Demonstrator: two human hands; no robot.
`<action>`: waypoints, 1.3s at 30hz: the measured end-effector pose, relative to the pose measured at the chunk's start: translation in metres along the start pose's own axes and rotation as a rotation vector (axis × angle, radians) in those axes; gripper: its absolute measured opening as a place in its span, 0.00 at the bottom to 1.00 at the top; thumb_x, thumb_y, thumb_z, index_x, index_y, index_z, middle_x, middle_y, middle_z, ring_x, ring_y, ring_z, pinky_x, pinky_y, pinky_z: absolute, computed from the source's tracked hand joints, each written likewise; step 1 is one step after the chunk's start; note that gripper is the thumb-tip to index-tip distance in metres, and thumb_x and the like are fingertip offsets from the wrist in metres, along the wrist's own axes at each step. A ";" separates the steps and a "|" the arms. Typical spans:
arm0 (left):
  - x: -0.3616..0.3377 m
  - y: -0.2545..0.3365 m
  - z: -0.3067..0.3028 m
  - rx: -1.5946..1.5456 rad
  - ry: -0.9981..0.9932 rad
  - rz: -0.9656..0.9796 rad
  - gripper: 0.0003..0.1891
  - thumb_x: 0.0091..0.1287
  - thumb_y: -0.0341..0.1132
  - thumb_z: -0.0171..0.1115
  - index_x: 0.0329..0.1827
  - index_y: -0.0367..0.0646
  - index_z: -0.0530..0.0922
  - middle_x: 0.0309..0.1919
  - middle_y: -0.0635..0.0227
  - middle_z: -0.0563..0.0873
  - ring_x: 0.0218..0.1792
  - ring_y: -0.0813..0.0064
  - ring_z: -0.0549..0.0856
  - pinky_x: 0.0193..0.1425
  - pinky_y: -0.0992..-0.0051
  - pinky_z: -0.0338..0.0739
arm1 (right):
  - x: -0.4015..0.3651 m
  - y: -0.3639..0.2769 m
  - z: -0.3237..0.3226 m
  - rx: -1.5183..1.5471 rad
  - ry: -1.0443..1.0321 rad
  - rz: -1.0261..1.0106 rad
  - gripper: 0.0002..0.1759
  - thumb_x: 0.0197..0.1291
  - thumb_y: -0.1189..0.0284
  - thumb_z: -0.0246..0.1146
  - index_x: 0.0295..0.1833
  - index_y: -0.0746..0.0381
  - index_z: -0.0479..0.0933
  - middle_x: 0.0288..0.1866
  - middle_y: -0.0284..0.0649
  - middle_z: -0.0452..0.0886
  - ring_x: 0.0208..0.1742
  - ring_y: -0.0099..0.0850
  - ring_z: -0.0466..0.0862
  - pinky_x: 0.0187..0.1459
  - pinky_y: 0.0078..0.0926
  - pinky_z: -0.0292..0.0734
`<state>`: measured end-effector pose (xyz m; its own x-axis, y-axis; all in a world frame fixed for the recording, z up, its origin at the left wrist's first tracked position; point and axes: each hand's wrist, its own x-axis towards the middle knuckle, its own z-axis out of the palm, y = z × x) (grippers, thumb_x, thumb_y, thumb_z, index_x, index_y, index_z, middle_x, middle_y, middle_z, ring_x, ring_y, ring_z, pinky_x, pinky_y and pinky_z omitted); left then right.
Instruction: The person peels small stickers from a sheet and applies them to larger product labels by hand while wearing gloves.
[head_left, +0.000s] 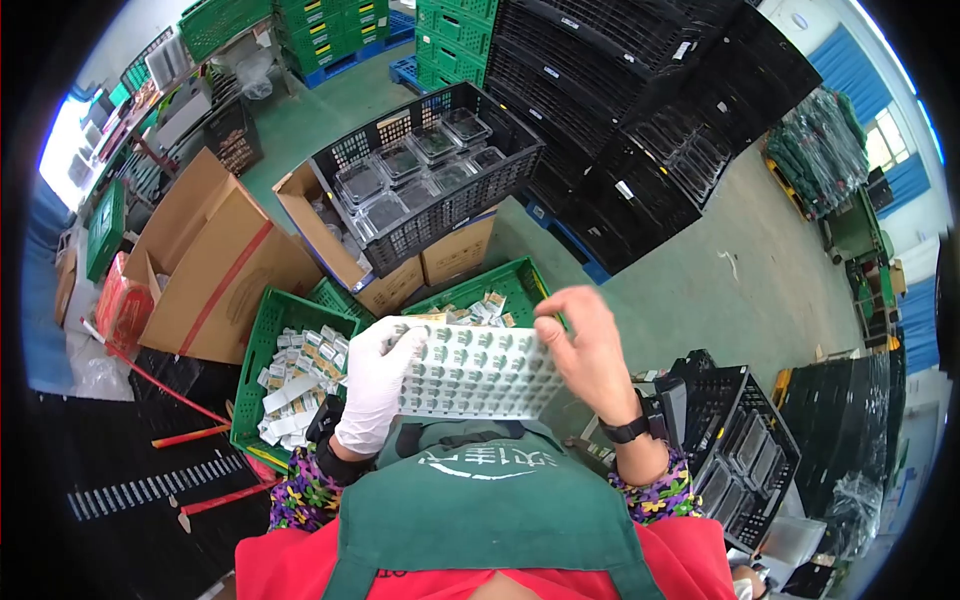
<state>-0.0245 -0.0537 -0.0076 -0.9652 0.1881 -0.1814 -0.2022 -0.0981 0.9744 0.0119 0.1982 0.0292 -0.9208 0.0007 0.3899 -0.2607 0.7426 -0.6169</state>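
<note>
The left hand [375, 372], in a white glove, holds the left side of a pale sheet [480, 372]. Its grip is narrow, with the thumb on top and the sheet in the hand. The right hand [592, 350] is bare and is at the top right corner of the sheet. Its fingers are bent and a bit blurry, so I cannot tell if they pinch the sheet or just touch it. The sheet has rows of small green marks on it. It is in front of the green apron [490, 515], between the two hands. A green box [252, 368] is just beside the left hand, full of small white packs [305, 365]. Past the sheet is a second green box [520, 285], with more small packs [490, 306] in it. Farther out, a black crate [460, 208] with clear tubs [433, 143] in it sits up on brown boxes [458, 252]. A big brown box [215, 270] stands open on the left. On the right, well apart from the sheet, a tilted black bin [728, 400] has clear tubs in it too.
</note>
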 end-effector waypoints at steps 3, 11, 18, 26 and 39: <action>0.004 -0.006 -0.011 -0.042 0.047 0.018 0.08 0.68 0.29 0.63 0.45 0.33 0.83 0.33 0.70 0.86 0.33 0.85 0.81 0.40 0.82 0.76 | -0.003 -0.004 -0.007 0.047 0.063 0.156 0.14 0.62 0.69 0.66 0.51 0.62 0.77 0.40 0.42 0.79 0.40 0.39 0.81 0.50 0.36 0.74; 0.010 -0.008 -0.027 -0.131 0.017 0.044 0.08 0.70 0.30 0.64 0.47 0.34 0.83 0.35 0.70 0.87 0.34 0.86 0.81 0.40 0.82 0.75 | -0.029 -0.018 0.000 0.054 0.208 0.292 0.23 0.59 0.73 0.68 0.59 0.63 0.73 0.45 0.41 0.79 0.43 0.31 0.79 0.48 0.28 0.75; 0.002 -0.004 -0.009 -0.148 -0.040 0.141 0.09 0.68 0.28 0.65 0.49 0.34 0.82 0.37 0.69 0.87 0.37 0.83 0.83 0.43 0.81 0.77 | -0.040 -0.006 0.004 0.651 0.013 0.523 0.21 0.62 0.78 0.68 0.59 0.66 0.72 0.45 0.33 0.81 0.44 0.18 0.79 0.47 0.19 0.77; 0.005 -0.018 0.025 -0.053 0.054 0.200 0.08 0.69 0.28 0.64 0.46 0.33 0.84 0.37 0.68 0.88 0.36 0.83 0.83 0.42 0.81 0.77 | -0.042 0.036 -0.012 0.746 0.135 0.638 0.11 0.64 0.68 0.69 0.37 0.65 0.80 0.28 0.25 0.79 0.29 0.17 0.74 0.31 0.19 0.70; 0.004 0.008 0.083 0.050 0.007 0.168 0.08 0.70 0.29 0.64 0.47 0.34 0.85 0.38 0.67 0.89 0.36 0.84 0.84 0.43 0.82 0.78 | -0.023 0.047 -0.091 -0.245 -0.032 -0.144 0.11 0.53 0.74 0.69 0.43 0.56 0.80 0.39 0.33 0.80 0.43 0.35 0.80 0.45 0.33 0.75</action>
<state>-0.0159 0.0277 0.0110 -0.9859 0.1665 -0.0166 -0.0300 -0.0787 0.9964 0.0473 0.2939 0.0533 -0.8893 -0.1344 0.4371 -0.3147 0.8735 -0.3716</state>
